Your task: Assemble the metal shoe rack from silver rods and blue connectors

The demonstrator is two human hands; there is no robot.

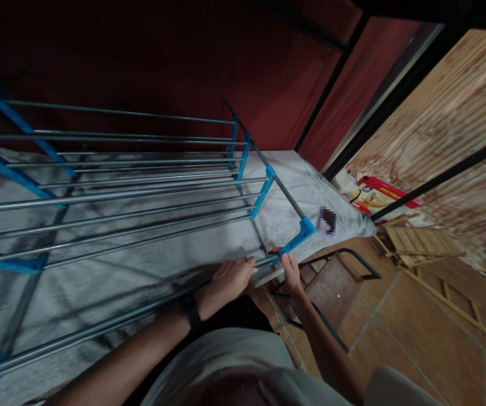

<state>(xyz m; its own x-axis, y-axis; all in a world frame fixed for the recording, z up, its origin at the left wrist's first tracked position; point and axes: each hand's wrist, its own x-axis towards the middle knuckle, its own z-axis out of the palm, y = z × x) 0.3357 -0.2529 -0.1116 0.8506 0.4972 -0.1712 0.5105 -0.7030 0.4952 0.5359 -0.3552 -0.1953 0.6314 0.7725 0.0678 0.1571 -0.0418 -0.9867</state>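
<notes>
A rack (162,186) of grey metal tubes and blue plastic brackets, like a shoe rack, lies on a surface covered with pale grey cloth (111,225). My left hand (235,275), with a dark band at its wrist, is wrapped round the nearest tube close to its right end. At that end my right hand (291,272) grips a blue bracket (296,241), thumb on the near side and fingertips partly hidden behind it. The bracket's upper corner meets a side tube (287,194) that runs back through the other brackets.
A dark red wall (150,62) stands behind the rack. To the right are a brown-seated chair (331,287), a folded wooden chair (423,242) on the tiled floor and a red-and-yellow box (382,197). A small blurred card (326,221) lies on the cloth. Black metal posts (389,96) rise at right.
</notes>
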